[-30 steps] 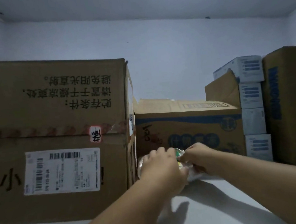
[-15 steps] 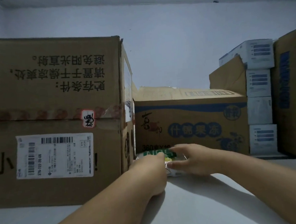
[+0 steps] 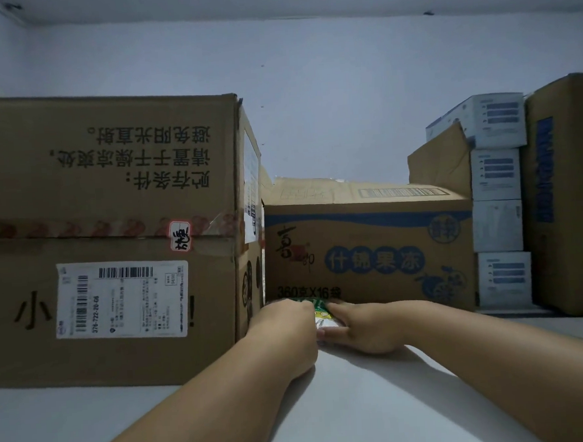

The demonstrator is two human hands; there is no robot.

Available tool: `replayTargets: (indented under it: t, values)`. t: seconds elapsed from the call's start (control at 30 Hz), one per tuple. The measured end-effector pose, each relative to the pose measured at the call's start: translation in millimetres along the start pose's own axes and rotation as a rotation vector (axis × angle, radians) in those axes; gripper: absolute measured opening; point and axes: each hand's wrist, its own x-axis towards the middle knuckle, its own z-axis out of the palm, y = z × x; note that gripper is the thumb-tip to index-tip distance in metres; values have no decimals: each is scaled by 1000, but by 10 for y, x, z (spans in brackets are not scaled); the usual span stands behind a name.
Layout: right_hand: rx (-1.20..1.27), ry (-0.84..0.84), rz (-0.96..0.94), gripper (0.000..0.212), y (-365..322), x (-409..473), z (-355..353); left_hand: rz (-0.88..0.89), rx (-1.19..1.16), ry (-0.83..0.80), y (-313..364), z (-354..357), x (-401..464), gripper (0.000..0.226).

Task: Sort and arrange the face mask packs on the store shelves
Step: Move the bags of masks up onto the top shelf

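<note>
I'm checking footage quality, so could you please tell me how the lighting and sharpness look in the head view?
Head view: dim, bluish light; the left hand and right hand cover most of the pack, its print soft; the large carton's label text is blurred.

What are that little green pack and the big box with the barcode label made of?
The green pack under both hands looks like glossy plastic film, judging by its bright sheen. The big box appears to be matte brown corrugated cardboard, with taped seams and a paper label.
</note>
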Motion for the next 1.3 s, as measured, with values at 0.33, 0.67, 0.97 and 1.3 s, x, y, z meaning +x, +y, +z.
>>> replayTargets:
  t: [0.33, 0.67, 0.97, 1.3]
  values:
    - [-11, 148, 42, 83, -31, -299, -158, 15, -281, 138, -51, 42, -22, 67]
    - [184, 303, -107, 72, 34, -1335, 14, 28, -476, 196, -82, 24, 30, 63]
    - [285, 460, -590, 58, -660, -1975, 381, 264, -416, 531, -168, -284, -681, 52]
    - [408, 219, -889, 58, -1464, -1646, 1143, 154, -197, 805, -853, -72, -2258, 38]
